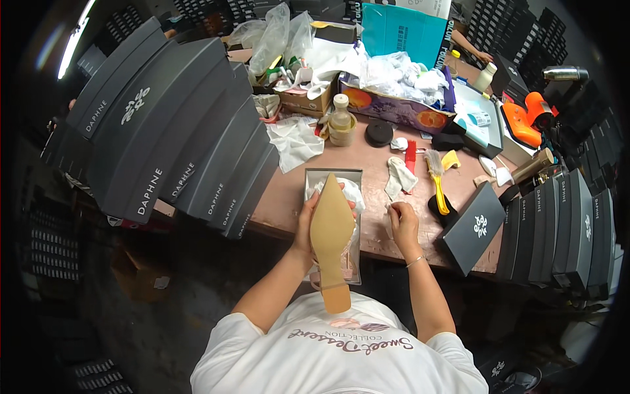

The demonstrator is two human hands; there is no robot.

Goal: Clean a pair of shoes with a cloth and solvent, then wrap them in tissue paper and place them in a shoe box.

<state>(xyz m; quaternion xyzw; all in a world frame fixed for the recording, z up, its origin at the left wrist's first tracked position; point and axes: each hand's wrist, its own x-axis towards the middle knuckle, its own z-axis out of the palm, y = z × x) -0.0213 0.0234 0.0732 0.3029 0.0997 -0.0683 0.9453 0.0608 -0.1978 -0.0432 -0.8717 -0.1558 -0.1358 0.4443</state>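
Note:
My left hand (305,226) is wrapped round a pointed, block-heeled shoe (333,230). The shoe's tan sole faces up, toe away from me and heel (337,299) toward my chest. Beneath it, on the table's near edge, lies an open shoebox (334,172) with white paper (354,190) and something pinkish inside, partly hidden by the shoe. To the right, my right hand (403,226) is closed in a pinch over the table, with a small, thin whitish piece (388,220) at its fingertips. What that piece is stays unclear. A crumpled white cloth (399,177) lies just beyond this hand.
Stacked dark shoeboxes (167,125) rise at the left, and more boxes (558,230) stand at the right. A yellow-handled brush (437,180), a red brush (410,156), a bottle (341,121), a round black lid (378,132) and a closed shoebox (471,226) occupy the pinkish table (275,203).

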